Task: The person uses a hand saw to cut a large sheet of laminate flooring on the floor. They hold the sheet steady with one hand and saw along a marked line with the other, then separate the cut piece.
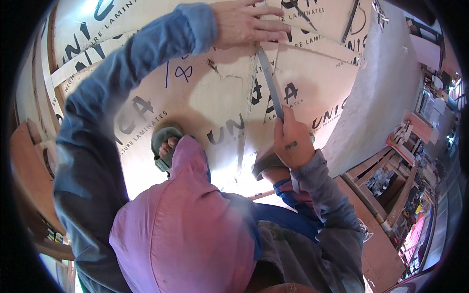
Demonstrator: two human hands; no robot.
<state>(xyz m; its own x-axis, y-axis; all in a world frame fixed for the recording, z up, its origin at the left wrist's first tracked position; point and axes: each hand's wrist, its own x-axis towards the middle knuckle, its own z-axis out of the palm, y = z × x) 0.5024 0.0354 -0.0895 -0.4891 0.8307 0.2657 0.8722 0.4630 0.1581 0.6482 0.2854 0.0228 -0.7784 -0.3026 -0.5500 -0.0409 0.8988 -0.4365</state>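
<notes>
My left hand (246,23) lies flat with its fingers spread, pressing on pale printed laminate sheets (190,105) near the top of the view. My right hand (294,144) grips a long, flat grey metal blade (270,80) by its near end; the grip itself is hidden in the fist. The blade slants up and left, its narrow far tip close below my left fingers. Beside it a long seam or sheet edge runs toward me. Whether the tip touches the sheet I cannot tell.
My feet in dark green sandals (166,141) stand on the sheets. Thin dark tools (350,22) lie at the top right, near a small metal bunch (379,13). Grey floor (361,117) borders the sheets. Farther right stands a cluttered wooden frame (391,188); a curved brown panel (31,171) is at left.
</notes>
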